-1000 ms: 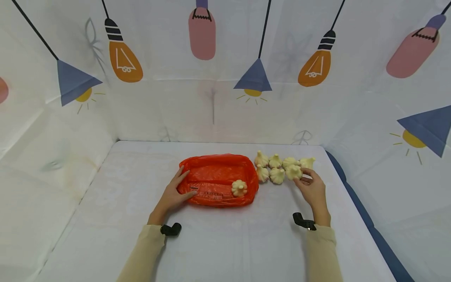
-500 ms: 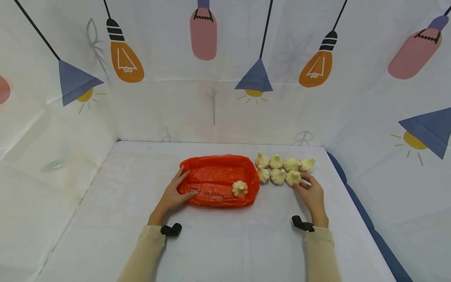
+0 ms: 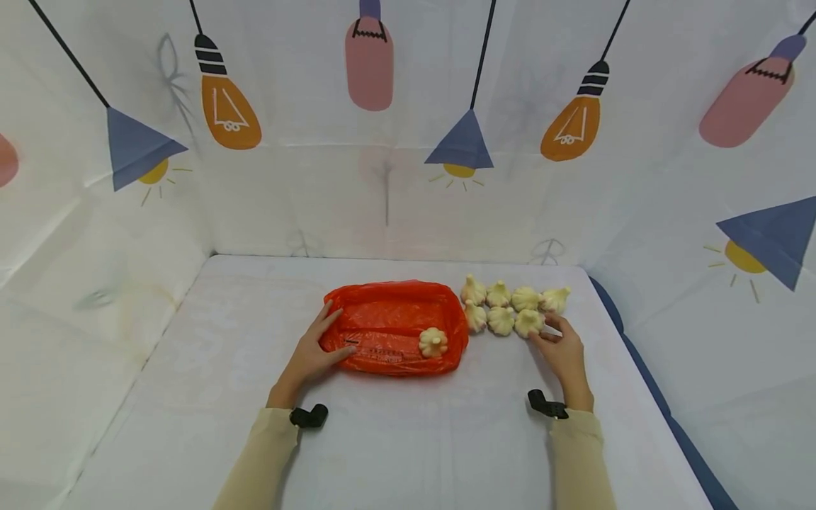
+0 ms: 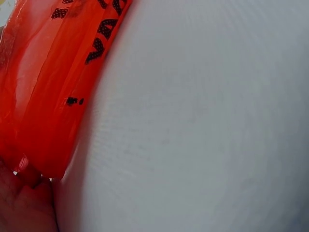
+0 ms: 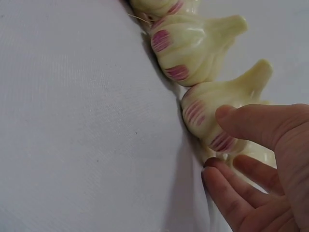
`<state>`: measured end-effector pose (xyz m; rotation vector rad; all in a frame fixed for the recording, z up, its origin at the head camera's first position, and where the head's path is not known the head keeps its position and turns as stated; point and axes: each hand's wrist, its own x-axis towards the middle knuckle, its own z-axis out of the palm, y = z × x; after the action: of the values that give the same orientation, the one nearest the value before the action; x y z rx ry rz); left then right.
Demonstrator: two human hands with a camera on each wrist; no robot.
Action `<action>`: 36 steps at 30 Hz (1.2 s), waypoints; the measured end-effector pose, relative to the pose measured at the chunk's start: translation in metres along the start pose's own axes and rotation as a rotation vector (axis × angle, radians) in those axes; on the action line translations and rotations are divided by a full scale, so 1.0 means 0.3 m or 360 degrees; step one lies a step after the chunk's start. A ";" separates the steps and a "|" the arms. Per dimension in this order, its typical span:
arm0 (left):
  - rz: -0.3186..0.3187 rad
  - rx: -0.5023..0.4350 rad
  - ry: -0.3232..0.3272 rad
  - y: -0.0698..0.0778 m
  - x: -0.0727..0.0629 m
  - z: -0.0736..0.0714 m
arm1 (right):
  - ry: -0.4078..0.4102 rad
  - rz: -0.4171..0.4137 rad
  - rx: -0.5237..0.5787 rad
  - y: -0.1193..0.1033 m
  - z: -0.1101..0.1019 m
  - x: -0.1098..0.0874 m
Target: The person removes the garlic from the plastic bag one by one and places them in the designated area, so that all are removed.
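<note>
A shallow, tray-shaped red plastic bag (image 3: 395,304) with black print lies on the white table, one garlic bulb (image 3: 433,342) inside at its near right. My left hand (image 3: 314,354) rests on the bag's left end, fingers spread and thumb along the near edge. To the right, several pale garlic bulbs (image 3: 499,292) stand in two rows close together. My right hand (image 3: 564,354) holds the rightmost garlic bulb (image 3: 528,323) of the near row between thumb and fingers. In the right wrist view, my thumb overlaps this purple-streaked bulb (image 5: 203,104), fingers curving below it.
A white cloth (image 3: 408,439) covers the table. Behind it hangs a white curtain (image 3: 395,212) printed with lamps and bulbs. A dark blue edge (image 3: 644,368) runs along the right side.
My right hand has lowered its garlic bulb into the near row, shifting slightly down and left. The left hand and the red bag have stayed in place.
</note>
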<state>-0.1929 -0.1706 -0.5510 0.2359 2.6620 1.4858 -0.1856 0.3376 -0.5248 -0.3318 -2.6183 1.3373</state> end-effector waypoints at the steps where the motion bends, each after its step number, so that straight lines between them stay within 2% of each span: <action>1: 0.0003 0.0003 -0.0001 -0.001 -0.002 0.000 | -0.0028 0.0012 -0.0002 0.000 -0.003 -0.003; 5: -0.0018 -0.0001 -0.0005 -0.006 -0.013 0.005 | -0.0135 0.0043 -0.0055 -0.003 -0.018 -0.016; 8: -0.0037 -0.0001 -0.0006 -0.008 -0.018 0.007 | -0.0165 0.0025 -0.0119 -0.014 -0.026 -0.023; 14: -0.0026 0.0013 0.0003 -0.010 -0.012 0.002 | -0.0079 -0.0044 -0.0116 -0.070 -0.036 -0.030; 19: -0.0019 0.0016 0.0000 -0.004 -0.008 -0.001 | 0.0038 -0.0137 -0.0157 -0.151 -0.048 -0.037; 22: -0.0017 0.0015 -0.0003 0.000 -0.006 -0.001 | 0.0046 -0.0201 -0.0159 -0.200 -0.057 -0.043; 29: -0.0015 -0.0011 -0.0001 0.002 -0.005 -0.002 | -0.0087 -0.0311 -0.0119 -0.299 -0.064 -0.055; 36: 0.0055 -0.0046 0.0001 0.007 0.005 -0.004 | -0.0168 -0.0405 -0.0073 -0.360 -0.048 -0.031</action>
<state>-0.1945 -0.1702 -0.5486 0.2811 2.6479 1.5334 -0.1855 0.2845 -0.4292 0.0675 -2.6682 1.2426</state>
